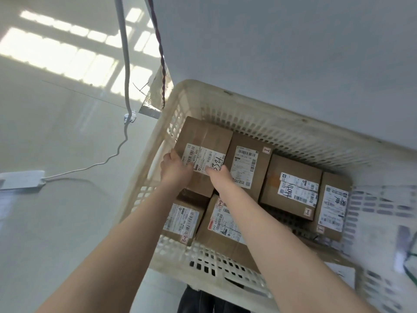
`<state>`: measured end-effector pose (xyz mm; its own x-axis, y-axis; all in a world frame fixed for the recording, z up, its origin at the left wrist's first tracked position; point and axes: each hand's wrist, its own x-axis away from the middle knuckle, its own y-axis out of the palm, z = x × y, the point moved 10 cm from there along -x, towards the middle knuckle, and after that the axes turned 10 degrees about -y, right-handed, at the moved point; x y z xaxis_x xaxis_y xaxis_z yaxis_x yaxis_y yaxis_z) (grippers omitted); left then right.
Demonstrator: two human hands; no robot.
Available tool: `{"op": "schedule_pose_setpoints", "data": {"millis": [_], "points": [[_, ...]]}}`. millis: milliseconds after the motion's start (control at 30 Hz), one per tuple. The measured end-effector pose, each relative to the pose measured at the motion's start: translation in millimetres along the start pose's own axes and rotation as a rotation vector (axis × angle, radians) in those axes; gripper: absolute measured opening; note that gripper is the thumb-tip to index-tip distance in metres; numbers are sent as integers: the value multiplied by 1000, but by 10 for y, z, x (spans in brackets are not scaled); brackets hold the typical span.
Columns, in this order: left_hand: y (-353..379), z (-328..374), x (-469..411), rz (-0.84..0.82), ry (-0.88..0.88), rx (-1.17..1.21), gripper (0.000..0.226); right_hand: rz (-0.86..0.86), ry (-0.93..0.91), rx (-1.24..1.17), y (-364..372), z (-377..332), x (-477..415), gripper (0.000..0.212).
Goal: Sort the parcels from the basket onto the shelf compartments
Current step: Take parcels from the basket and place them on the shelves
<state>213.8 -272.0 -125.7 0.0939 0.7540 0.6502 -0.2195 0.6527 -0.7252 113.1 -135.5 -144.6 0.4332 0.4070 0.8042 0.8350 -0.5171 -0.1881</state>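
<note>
A cream perforated plastic basket (pixel 259 123) holds several brown cardboard parcels with white shipping labels. Both my hands grip the parcel (pixel 203 136) at the basket's far left corner. It sits higher than the others, and its label reads "3321" in handwriting. My left hand (pixel 174 169) grasps its near left edge. My right hand (pixel 220 175) presses its near right side, fingers over the label. Other parcels lie beside it (pixel 248 163), to the right (pixel 293 184) and far right (pixel 334 204). Two more (pixel 185 218) (pixel 221 224) lie partly under my forearms. No shelf is in view.
A grey wall (pixel 293 53) rises right behind the basket. To the left is pale floor with a white power strip (pixel 21 179) and its cable (pixel 108 159). A grey cord and a dark red twisted cord (pixel 161 53) hang down near the basket's far left corner.
</note>
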Motion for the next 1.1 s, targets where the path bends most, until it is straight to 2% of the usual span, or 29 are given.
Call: {"op": "schedule_pose_setpoints", "data": {"millis": [200, 433, 567, 733, 1100], "points": [[61, 2, 14, -4, -127, 159, 74, 81, 41, -134, -2, 65, -38, 71], [99, 23, 36, -24, -185, 200, 80, 100, 64, -245, -25, 15, 32, 78], [134, 56, 87, -28, -253, 253, 87, 124, 36, -211, -59, -16, 50, 66], [182, 50, 97, 13, -291, 97, 78, 186, -25, -86, -190, -68, -21, 71], [148, -51, 36, 23, -231, 37, 76, 231, -45, -234, -81, -106, -81, 79]]}}
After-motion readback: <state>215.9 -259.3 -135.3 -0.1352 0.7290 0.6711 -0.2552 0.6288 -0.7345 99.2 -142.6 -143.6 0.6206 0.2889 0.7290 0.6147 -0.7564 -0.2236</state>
